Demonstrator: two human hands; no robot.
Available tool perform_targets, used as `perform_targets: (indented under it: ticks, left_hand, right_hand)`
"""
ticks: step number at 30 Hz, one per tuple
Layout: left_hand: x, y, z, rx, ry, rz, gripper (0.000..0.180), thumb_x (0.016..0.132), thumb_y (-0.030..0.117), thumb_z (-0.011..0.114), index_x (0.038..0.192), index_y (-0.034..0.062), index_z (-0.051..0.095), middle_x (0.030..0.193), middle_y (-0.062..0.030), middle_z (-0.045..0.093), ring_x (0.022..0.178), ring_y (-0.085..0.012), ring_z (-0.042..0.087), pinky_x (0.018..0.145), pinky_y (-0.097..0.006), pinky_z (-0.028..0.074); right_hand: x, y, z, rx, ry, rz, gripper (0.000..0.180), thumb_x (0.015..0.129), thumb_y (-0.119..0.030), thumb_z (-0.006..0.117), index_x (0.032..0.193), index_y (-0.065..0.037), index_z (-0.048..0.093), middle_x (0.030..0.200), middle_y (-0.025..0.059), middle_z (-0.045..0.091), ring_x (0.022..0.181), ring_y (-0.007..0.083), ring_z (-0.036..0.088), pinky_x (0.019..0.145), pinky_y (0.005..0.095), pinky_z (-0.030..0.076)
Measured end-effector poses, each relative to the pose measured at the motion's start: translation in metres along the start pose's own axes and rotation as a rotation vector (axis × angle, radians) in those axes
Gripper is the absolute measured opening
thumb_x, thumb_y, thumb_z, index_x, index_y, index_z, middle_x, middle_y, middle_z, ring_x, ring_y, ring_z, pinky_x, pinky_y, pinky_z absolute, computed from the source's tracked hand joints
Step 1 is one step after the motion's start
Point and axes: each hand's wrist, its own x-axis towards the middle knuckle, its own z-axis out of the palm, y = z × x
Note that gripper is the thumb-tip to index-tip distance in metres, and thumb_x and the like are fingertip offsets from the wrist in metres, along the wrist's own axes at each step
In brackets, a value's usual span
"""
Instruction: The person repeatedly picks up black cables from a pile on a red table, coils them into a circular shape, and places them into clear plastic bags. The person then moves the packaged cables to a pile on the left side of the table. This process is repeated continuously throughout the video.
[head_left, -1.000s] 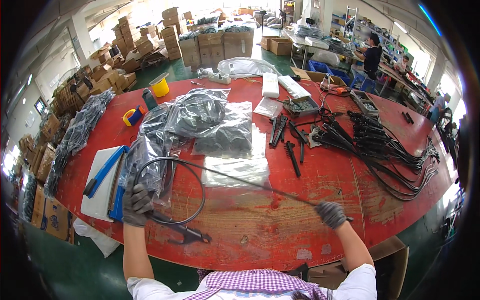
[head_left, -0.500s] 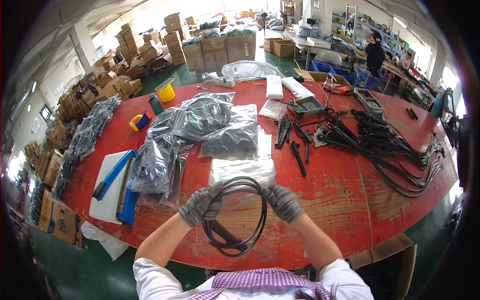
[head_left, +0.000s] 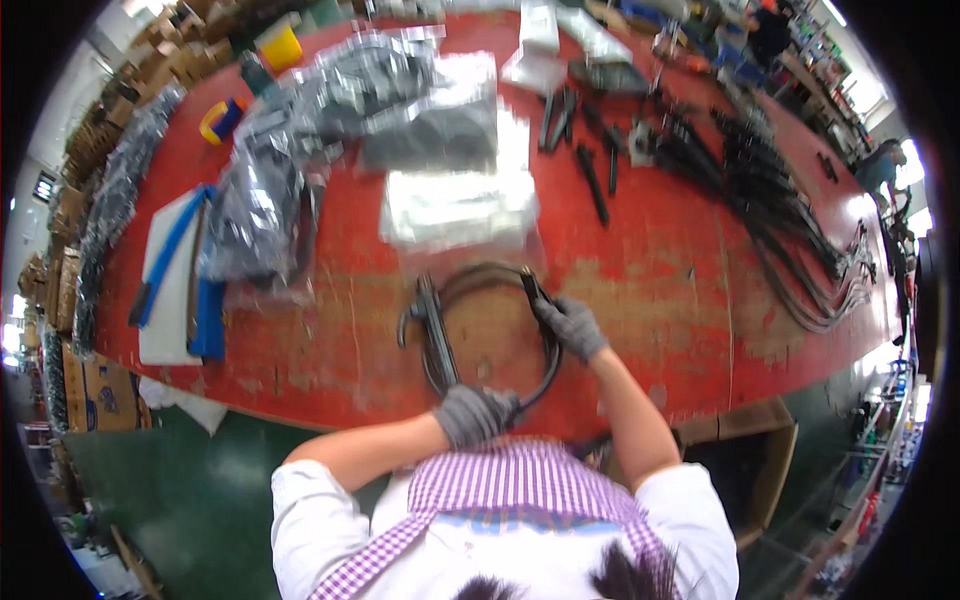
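Observation:
A black cable [head_left: 552, 375] is looped into a ring in front of me, above the near part of the red table. Along the ring's left side stands a black handle-like piece [head_left: 434, 325] with a curved lever at its upper end. My left hand [head_left: 478, 415], in a grey knit glove, is closed around the bottom of the ring, by the handle's lower end. On the right side, my gloved right hand [head_left: 573, 328] grips the cable beside a short dark end piece [head_left: 531, 285]. Beyond the ring lies a stack of clear plastic bags [head_left: 460, 208].
Bagged dark goods [head_left: 255, 200] pile up at centre left, beside a blue-and-white paper cutter [head_left: 207, 290]. A tape dispenser [head_left: 222, 120] sits farther back. Loose black tools [head_left: 592, 185] and a bundle of black cables [head_left: 775, 220] cover the right. An open carton [head_left: 735, 450] stands below the table's edge.
My view has tilted downward. My left hand has moved from the ring's upper left to its bottom, and my right hand has slid down its right side. The handle-like piece now stands along the left.

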Motion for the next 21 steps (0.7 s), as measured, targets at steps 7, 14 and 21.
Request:
perform_targets:
  ticks: [7,14,21]
  left_hand:
    - [-0.009,-0.015,0.023,0.092,0.524,0.061,0.038,0.08,0.034,0.058,0.104,0.0049,0.057,0.103,-0.0148,0.058,0.094,-0.031,0.057,0.079,-0.041,0.046]
    - [0.011,-0.092,-0.002,0.09,0.608,-0.836,0.072,0.072,0.037,0.063,0.128,-0.0016,0.039,0.119,-0.0218,0.048,0.111,-0.0355,0.045,0.098,-0.045,0.033]
    - [0.047,-0.061,0.013,0.058,0.41,-0.548,0.074,0.068,0.041,0.063,0.129,0.005,0.04,0.122,-0.0201,0.045,0.113,-0.0374,0.042,0.097,-0.046,0.033]
  right_hand:
    - [0.01,0.039,0.047,-0.78,0.547,-0.85,0.051,0.077,-0.02,0.059,0.124,-0.007,0.047,0.119,0.0178,0.051,0.109,0.0344,0.048,0.093,0.0424,0.039]
    - [0.02,0.039,0.042,-0.779,0.425,-1.037,0.044,0.076,-0.011,0.057,0.12,-0.009,0.053,0.12,0.0141,0.053,0.113,0.0324,0.048,0.097,0.0425,0.037]
    - [0.037,0.042,0.049,-0.711,0.422,-0.927,0.046,0.076,-0.011,0.054,0.121,-0.016,0.053,0.123,0.0156,0.05,0.111,0.0357,0.048,0.096,0.0438,0.037]
